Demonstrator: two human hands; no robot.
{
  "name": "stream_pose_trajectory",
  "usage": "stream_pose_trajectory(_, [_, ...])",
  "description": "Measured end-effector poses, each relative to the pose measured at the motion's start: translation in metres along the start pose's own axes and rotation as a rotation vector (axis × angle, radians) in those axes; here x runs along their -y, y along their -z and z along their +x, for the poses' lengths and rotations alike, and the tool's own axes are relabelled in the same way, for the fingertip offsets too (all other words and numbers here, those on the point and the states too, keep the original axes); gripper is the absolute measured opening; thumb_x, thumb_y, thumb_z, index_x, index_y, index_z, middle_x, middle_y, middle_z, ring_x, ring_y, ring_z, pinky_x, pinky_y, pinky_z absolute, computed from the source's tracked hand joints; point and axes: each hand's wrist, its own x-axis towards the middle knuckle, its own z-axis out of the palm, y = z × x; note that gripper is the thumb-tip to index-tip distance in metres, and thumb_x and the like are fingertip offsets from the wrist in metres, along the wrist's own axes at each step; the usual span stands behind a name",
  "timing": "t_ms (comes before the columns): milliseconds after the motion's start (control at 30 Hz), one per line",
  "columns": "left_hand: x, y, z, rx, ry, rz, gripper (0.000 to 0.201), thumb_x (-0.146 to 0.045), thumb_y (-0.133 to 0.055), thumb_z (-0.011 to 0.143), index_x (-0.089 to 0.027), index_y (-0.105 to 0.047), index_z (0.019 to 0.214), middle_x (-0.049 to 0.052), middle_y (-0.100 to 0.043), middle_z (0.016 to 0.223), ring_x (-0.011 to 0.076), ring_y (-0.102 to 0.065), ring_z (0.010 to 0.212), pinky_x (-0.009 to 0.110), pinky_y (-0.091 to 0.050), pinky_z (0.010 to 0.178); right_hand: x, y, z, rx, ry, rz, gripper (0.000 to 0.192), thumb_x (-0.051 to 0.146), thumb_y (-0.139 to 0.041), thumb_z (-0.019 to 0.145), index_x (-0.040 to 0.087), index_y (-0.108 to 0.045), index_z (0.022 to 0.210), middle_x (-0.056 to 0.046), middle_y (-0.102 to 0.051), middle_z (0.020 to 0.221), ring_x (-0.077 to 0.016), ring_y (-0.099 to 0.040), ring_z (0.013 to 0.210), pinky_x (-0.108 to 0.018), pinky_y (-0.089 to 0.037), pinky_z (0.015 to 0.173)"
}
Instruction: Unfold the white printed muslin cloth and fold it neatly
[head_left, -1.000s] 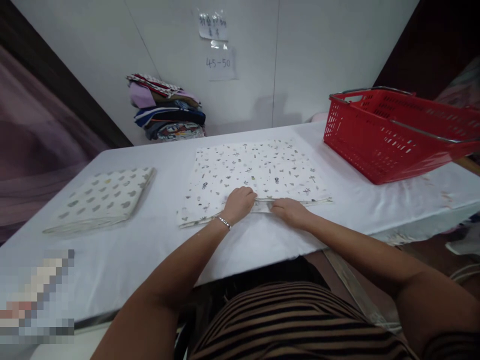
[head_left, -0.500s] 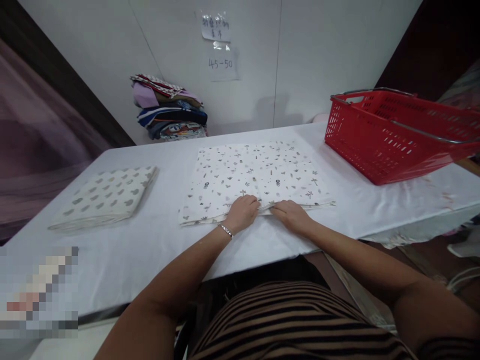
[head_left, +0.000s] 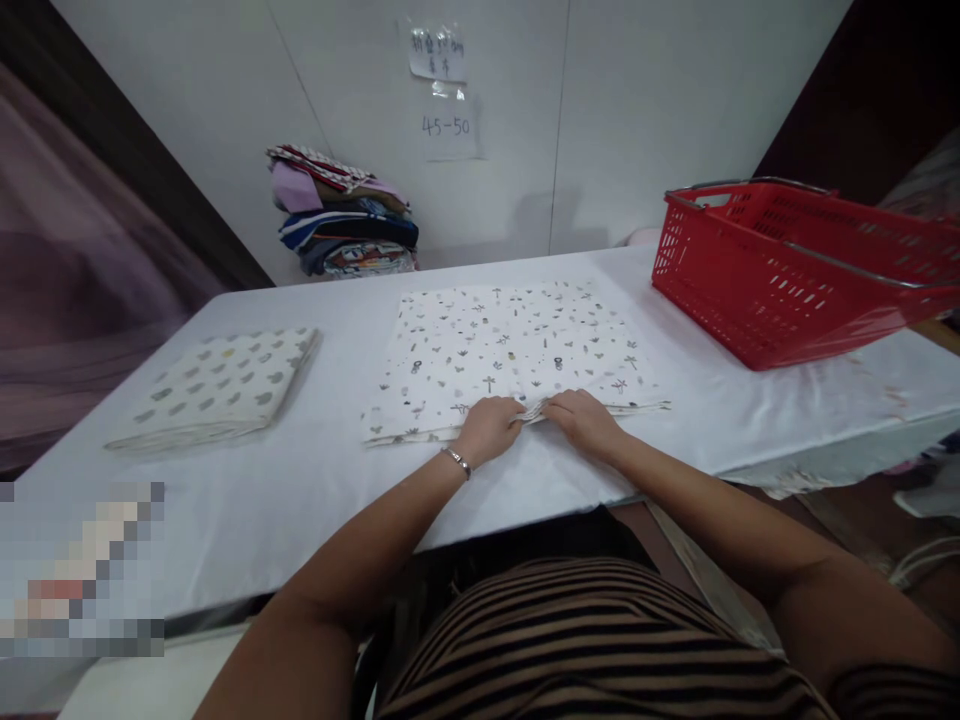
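Your left hand (head_left: 491,428) and right hand (head_left: 581,420) meet at the near edge of the printed cloth (head_left: 510,350) lying flat on the surface (head_left: 315,490); your fingers pinch its hem, their tips hidden beneath.

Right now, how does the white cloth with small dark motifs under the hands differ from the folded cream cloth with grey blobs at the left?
The white cloth with small dark motifs spreads wider and flatter; the folded cream cloth with grey blobs is a smaller, thicker pack. The left hand and right hand pinch the first's near edge; the second lies untouched. Both rest on the white table.
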Motion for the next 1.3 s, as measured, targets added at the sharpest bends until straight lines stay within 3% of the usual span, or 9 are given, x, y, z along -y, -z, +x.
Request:
stream_pose_trajectory(167, [-0.005,-0.003,-0.006,-0.026,-0.071,0.06,0.026,-0.02,-0.051,0.079,-0.023,-0.06,0.104,0.003,-0.064,0.093,0.0196,-0.057,0.089,0.033,-0.043,0.076,-0.001,0.0,0.003,-0.004,-0.014,0.024,0.024,0.013,-0.041,0.09,0.018,-0.064,0.097,-0.006,-0.062,0.093,-0.0181,-0.05,0.085,-0.03,-0.031,0.07])
stream_pose_trajectory(333, [-0.011,-0.007,-0.006,-0.069,-0.065,0.127,0.023,-0.032,-0.057,0.079,-0.019,-0.057,0.097,0.006,-0.061,0.094,0.0218,-0.055,0.089,0.035,-0.043,0.074,-0.001,0.003,0.005,-0.011,-0.01,0.029,0.022,0.014,-0.042,0.09,0.017,-0.063,0.096,-0.006,-0.062,0.092,-0.0179,-0.049,0.084,-0.03,-0.03,0.07])
stream_pose_trajectory(433, [-0.013,-0.01,-0.002,-0.087,-0.044,0.169,0.011,-0.025,-0.052,0.082,-0.019,-0.057,0.09,0.006,-0.061,0.089,0.0212,-0.055,0.087,0.035,-0.042,0.073,0.001,0.002,0.002,0.014,-0.012,0.023,0.021,0.014,-0.043,0.09,0.017,-0.063,0.096,-0.006,-0.062,0.092,-0.0177,-0.049,0.084,-0.03,-0.029,0.069])
stream_pose_trajectory(600, [-0.011,-0.006,0.001,-0.119,-0.063,0.174,0.012,-0.019,-0.05,0.082,-0.019,-0.057,0.09,0.006,-0.061,0.089,0.0208,-0.055,0.086,0.034,-0.042,0.072,-0.004,-0.004,-0.017,0.034,-0.059,-0.037,0.018,0.019,-0.047,0.09,0.017,-0.061,0.102,-0.005,-0.061,0.095,-0.0176,-0.05,0.088,-0.03,-0.031,0.074])
stream_pose_trajectory(833, [-0.009,0.0,0.003,-0.106,-0.11,0.185,0.013,-0.019,-0.047,0.083,-0.018,-0.058,0.089,0.006,-0.062,0.088,0.0213,-0.056,0.084,0.035,-0.043,0.073,-0.038,-0.002,-0.051,0.059,-0.235,-0.15,0.014,0.019,-0.049,0.089,0.018,-0.061,0.096,-0.005,-0.062,0.096,-0.0191,-0.051,0.093,-0.03,-0.033,0.078])
stream_pose_trajectory(1067, [-0.01,0.003,0.004,-0.07,-0.107,0.231,0.017,-0.02,-0.045,0.083,-0.017,-0.06,0.091,0.006,-0.063,0.089,0.0211,-0.056,0.084,0.034,-0.042,0.073,-0.077,0.014,-0.09,0.112,-0.428,-0.231,0.017,0.015,-0.047,0.087,0.016,-0.063,0.096,-0.008,-0.063,0.097,-0.0201,-0.053,0.095,-0.03,-0.037,0.082])
stream_pose_trajectory(1200, [-0.009,0.001,0.005,-0.044,-0.15,0.241,0.018,-0.019,-0.044,0.083,-0.018,-0.061,0.089,0.005,-0.064,0.089,0.0211,-0.057,0.086,0.034,-0.042,0.074,-0.092,0.022,-0.116,0.069,-0.495,-0.164,0.024,0.012,-0.045,0.085,0.017,-0.064,0.098,-0.01,-0.064,0.103,-0.0201,-0.054,0.098,-0.031,-0.04,0.083])
stream_pose_trajectory(1300, [-0.007,-0.001,0.005,-0.038,-0.164,0.239,0.018,-0.019,-0.044,0.084,-0.018,-0.062,0.089,0.006,-0.064,0.089,0.021,-0.057,0.086,0.034,-0.042,0.074,-0.1,0.02,-0.131,-0.049,-0.514,0.045,0.025,0.013,-0.045,0.082,0.018,-0.066,0.095,-0.008,-0.064,0.106,-0.0193,-0.055,0.101,-0.032,-0.041,0.087])
